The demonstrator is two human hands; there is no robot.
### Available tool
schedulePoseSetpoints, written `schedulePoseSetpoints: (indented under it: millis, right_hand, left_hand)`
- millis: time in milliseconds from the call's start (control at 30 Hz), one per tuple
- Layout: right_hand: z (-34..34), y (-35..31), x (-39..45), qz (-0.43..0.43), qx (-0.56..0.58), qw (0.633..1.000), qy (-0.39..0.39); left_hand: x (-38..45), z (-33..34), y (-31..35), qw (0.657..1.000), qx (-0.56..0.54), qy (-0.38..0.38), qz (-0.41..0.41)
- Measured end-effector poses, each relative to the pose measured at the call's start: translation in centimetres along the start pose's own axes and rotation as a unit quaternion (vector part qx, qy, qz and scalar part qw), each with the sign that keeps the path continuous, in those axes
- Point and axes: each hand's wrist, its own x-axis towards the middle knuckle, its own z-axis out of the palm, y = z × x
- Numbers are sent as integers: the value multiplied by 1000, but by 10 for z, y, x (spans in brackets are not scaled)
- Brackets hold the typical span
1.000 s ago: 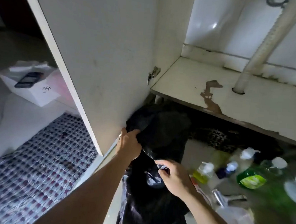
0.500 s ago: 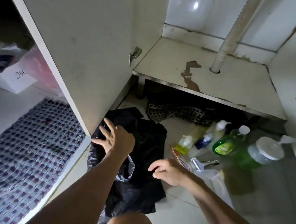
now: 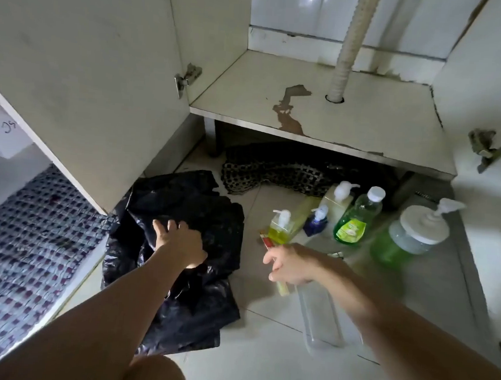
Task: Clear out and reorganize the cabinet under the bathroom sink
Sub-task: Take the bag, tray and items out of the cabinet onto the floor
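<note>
The cabinet stands open, its shelf bare except for a brown stain near the front edge and a ribbed drain hose passing down through a hole toward the back. The left door swings out over a checked bath mat on the floor at the left. A dark patterned mat lies on the tiled floor under the shelf's front edge. A black plastic bag is crumpled on the floor below the left door's corner. The left hand rests on it, fingers curled and gripping a fold of plastic. To the right, on the floor before the shelf's right half, stand a large green pump jug, a green bottle, a pale pump bottle, a yellow pump bottle and a small blue one. A clear bottle lies flat nearer the person. The right hand hovers above a thin red-and-yellow box, fingers loosely bent; whether they pinch anything I cannot tell.
</note>
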Motion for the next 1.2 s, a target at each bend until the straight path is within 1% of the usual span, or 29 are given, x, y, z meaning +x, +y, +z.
schedulePoseSetpoints:
  millis: [33, 167, 233, 267, 333, 400, 467, 633, 767, 833, 867, 967, 1067, 1200]
  right_hand:
    - [-8, 7, -5, -4, -1, 1000, 18]
    - [-29, 43, -32, -9, 83, 988, 127]
    - [-26, 64, -44, 7, 78, 983, 167]
    - [-23, 74, -51, 22, 68, 983, 172]
    - [-17, 93, -67, 55, 45, 986, 150]
    - [-18, 109, -82, 81, 0, 991, 103]
    - [-20, 121, -95, 91, -12, 992, 90]
    - [-30, 138, -104, 103, -9, 984, 148]
    - [-28, 145, -86, 135, -41, 980, 137]
    - [-24, 145, -69, 144, -56, 978, 137]
    - [-21, 144, -62, 145, -68, 979, 124]
    - [-15, 137, -37, 118, -78, 984, 112]
    - [-11, 138, -13, 89, -97, 982, 137]
    - [-2, 142, 12, 89, -128, 976, 152]
  left_hand:
    - [-2, -8, 7, 1000, 2, 16, -1]
    - [-21, -52, 51, 996, -23, 84, 28]
    - [-31, -69, 79, 989, -91, 100, 58]
    - [-37, -75, 93, 984, -131, 97, 72]
    - [-52, -82, 120, 978, -164, 80, 103]
    - [-61, -85, 145, 978, -147, 60, 135]
    - [-68, -83, 167, 978, -150, 40, 139]
    - [-64, -44, 194, 970, -210, 2, 121]
    - [-44, -5, 195, 962, -254, -52, 86]
    - [-36, 6, 197, 955, -282, -54, 70]
    - [-33, 12, 198, 953, -290, -56, 65]
    - [-26, 25, 198, 949, -299, -79, 58]
    - [-21, 33, 203, 940, -319, -109, 60]
    - [-16, 38, 208, 924, -355, -133, 48]
